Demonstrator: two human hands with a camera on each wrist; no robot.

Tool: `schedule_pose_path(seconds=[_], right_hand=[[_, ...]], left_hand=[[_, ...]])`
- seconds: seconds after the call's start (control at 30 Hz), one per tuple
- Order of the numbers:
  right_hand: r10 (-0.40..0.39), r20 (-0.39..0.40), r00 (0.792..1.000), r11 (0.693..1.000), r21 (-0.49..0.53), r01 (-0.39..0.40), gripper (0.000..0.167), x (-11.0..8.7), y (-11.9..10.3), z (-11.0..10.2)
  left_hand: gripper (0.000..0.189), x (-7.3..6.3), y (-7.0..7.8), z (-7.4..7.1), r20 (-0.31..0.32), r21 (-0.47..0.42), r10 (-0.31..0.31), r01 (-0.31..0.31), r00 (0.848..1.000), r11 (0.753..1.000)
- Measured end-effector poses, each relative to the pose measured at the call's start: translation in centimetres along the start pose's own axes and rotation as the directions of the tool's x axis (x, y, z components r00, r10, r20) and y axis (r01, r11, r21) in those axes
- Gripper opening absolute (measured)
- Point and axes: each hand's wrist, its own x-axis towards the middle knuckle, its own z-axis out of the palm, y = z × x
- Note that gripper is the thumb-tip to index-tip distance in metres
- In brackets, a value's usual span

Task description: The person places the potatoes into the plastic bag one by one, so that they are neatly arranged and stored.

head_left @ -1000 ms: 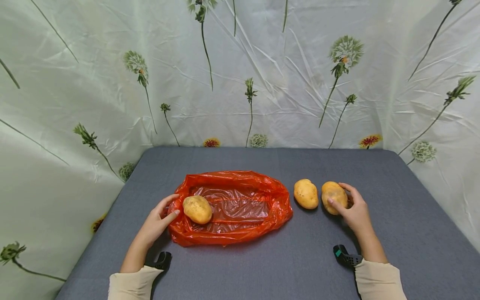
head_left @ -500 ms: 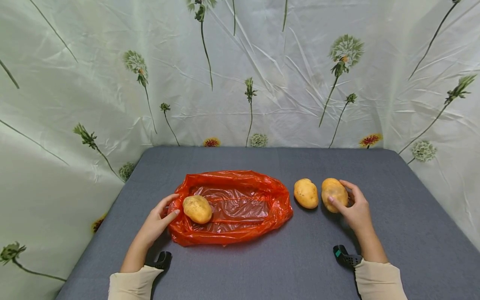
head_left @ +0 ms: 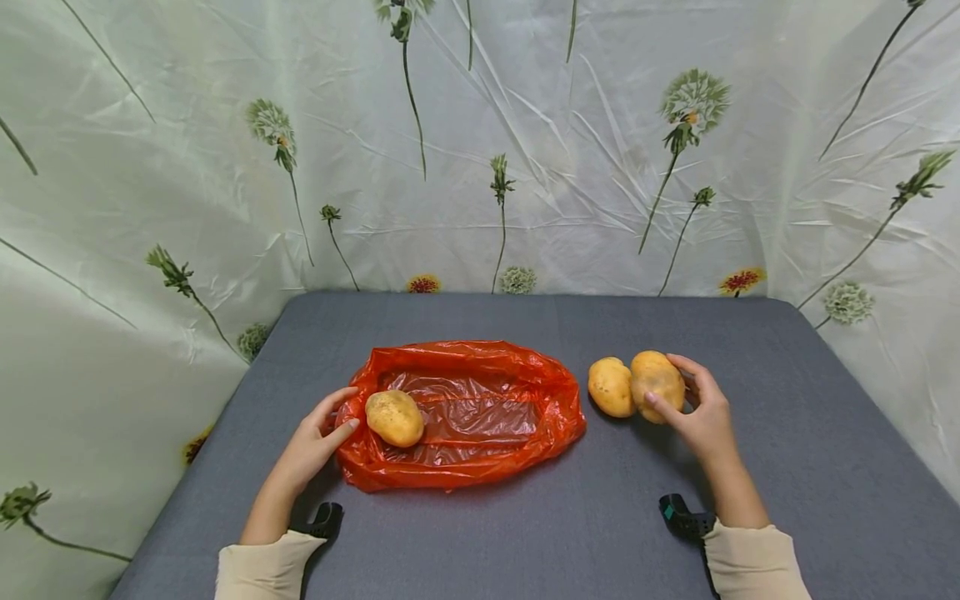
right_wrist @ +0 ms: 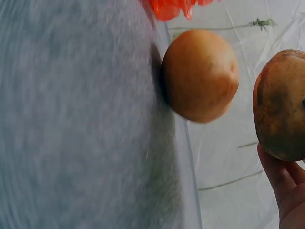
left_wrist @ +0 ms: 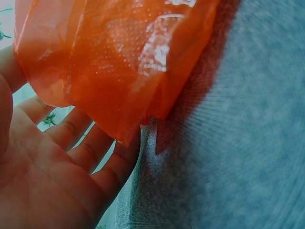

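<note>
Your right hand grips the held potato, fingers and thumb its width apart, right of the red bag | your left hand, loosely spread, touches the bag's left end | pass high over the loose potato nearer the bag

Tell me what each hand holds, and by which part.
Right hand: an oval yellow potato, by its right side. Left hand: touches the left end of the red plastic bag; grip unclear.

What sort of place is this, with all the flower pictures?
Probably an indoor filming spot: a grey table, shiny flower-printed sheeting hanging behind and on both sides, and a black gadget at each wrist.
</note>
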Motion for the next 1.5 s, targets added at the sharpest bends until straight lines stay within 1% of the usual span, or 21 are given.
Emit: schedule_pose_path(seconds=[0.17, 0.23, 0.4, 0.6, 0.67, 0.73, 0.9, 0.93, 1.0, 1.07, 1.17, 1.23, 1.3, 1.43, 1.5], right_hand=[[-0.067, 0.027, 0.997, 0.997, 0.03, 0.066, 0.058, 0.2, -0.6, 0.6], [-0.097, 0.035, 0.995, 0.995, 0.032, 0.096, 0.059, 0.2, -0.8, 1.0], [-0.161, 0.051, 0.986, 0.986, 0.042, 0.159, 0.06, 0.1, -1.1, 1.8], [-0.194, 0.07, 0.979, 0.979, 0.073, 0.189, 0.059, 0.2, -1.6, 2.8], [-0.199, 0.077, 0.977, 0.978, 0.081, 0.193, 0.059, 0.2, -1.9, 3.2], [-0.203, 0.088, 0.975, 0.977, 0.085, 0.195, 0.059, 0.3, -2.1, 3.5], [-0.202, 0.111, 0.973, 0.976, 0.104, 0.191, 0.059, 0.6, -2.7, 4.6], [-0.201, 0.115, 0.973, 0.976, 0.112, 0.189, 0.059, 0.7, -2.8, 4.8], [-0.201, 0.124, 0.972, 0.974, 0.128, 0.185, 0.059, 0.8, -2.9, 5.3], [-0.207, 0.136, 0.969, 0.972, 0.14, 0.188, 0.059, 0.9, -3.1, 5.8], [-0.214, 0.161, 0.963, 0.969, 0.162, 0.188, 0.059, 1.0, -3.3, 6.7], [-0.217, 0.181, 0.959, 0.966, 0.183, 0.184, 0.059, 1.1, -3.6, 7.3], [-0.219, 0.202, 0.955, 0.964, 0.193, 0.181, 0.058, 1.1, -3.8, 7.8], [-0.232, 0.235, 0.944, 0.964, 0.189, 0.19, 0.058, 1.2, -4.4, 8.9], [-0.237, 0.245, 0.94, 0.963, 0.186, 0.194, 0.058, 1.2, -4.6, 9.5]], left_hand=[[0.049, -0.1, 0.1, 0.0, -0.002, -0.008, 0.013, -0.013, 1.0, 1.0], [0.05, 0.0, -0.3, 0.0, -0.003, -0.013, 0.016, -0.016, 1.0, 1.0], [0.05, 0.0, -0.3, 0.0, 0.0, -0.011, 0.0, 0.0, 1.0, 1.0], [0.048, -0.6, 1.9, 0.2, 0.004, -0.011, 0.013, -0.013, 1.0, 1.0], [0.048, -0.7, 2.2, 0.2, 0.006, -0.011, 0.018, -0.018, 1.0, 1.0], [0.048, -0.6, 1.7, 0.1, 0.008, -0.017, 0.013, -0.013, 1.0, 1.0], [0.049, 0.0, -0.4, -0.1, 0.01, -0.01, 0.017, -0.017, 1.0, 1.0], [0.049, 0.0, -0.5, -0.1, 0.009, -0.01, 0.018, -0.018, 1.0, 1.0], [0.049, 0.0, -0.4, 0.0, 0.007, -0.016, 0.019, -0.019, 1.0, 1.0], [0.049, -0.2, 0.3, 0.1, 0.004, -0.029, 0.013, -0.013, 1.0, 1.0], [0.047, -0.5, 1.5, 0.2, 0.004, -0.023, 0.02, -0.02, 1.0, 1.0], [0.047, -0.6, 1.8, 0.3, 0.004, -0.02, 0.027, -0.027, 1.0, 0.999], [0.048, -0.5, 1.4, 0.2, 0.005, -0.02, 0.029, -0.029, 1.0, 0.999], [0.049, -0.1, -0.2, 0.1, 0.003, -0.028, 0.014, -0.014, 1.0, 1.0], [0.049, 0.1, -0.7, 0.0, 0.003, -0.022, 0.014, -0.014, 1.0, 1.0]])
